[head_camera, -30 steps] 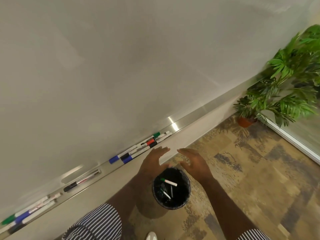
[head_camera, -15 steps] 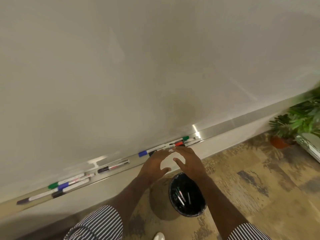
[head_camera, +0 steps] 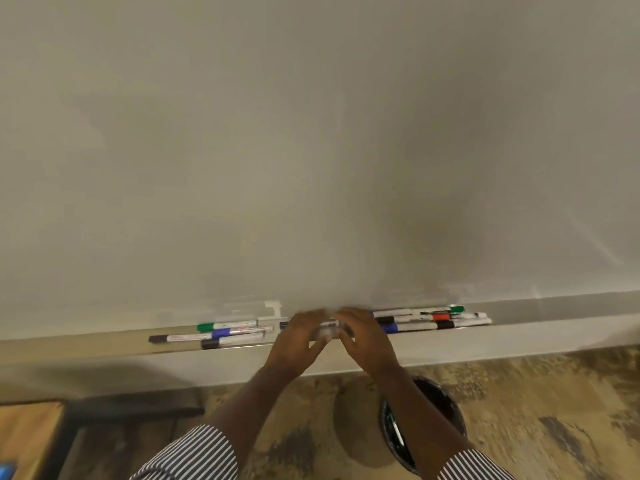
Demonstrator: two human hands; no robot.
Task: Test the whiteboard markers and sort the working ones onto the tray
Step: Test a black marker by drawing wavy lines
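A long metal tray runs under the whiteboard. A left cluster of markers with green, blue and dark caps lies on it. A right cluster of markers has green, red, black and blue caps. Between the clusters, my left hand and my right hand meet over a single marker on the tray. Both hands curl their fingers round it, one at each end. Its middle shows pale and blurred between them.
A black waste bin with discarded markers inside stands on the patterned carpet below my right forearm. A wooden table corner sits at the lower left. The wall ledge runs beneath the tray.
The view has swung left and the plant has left the frame. Both hands rose from above the bin to the tray and closed on the lone marker between the clusters.
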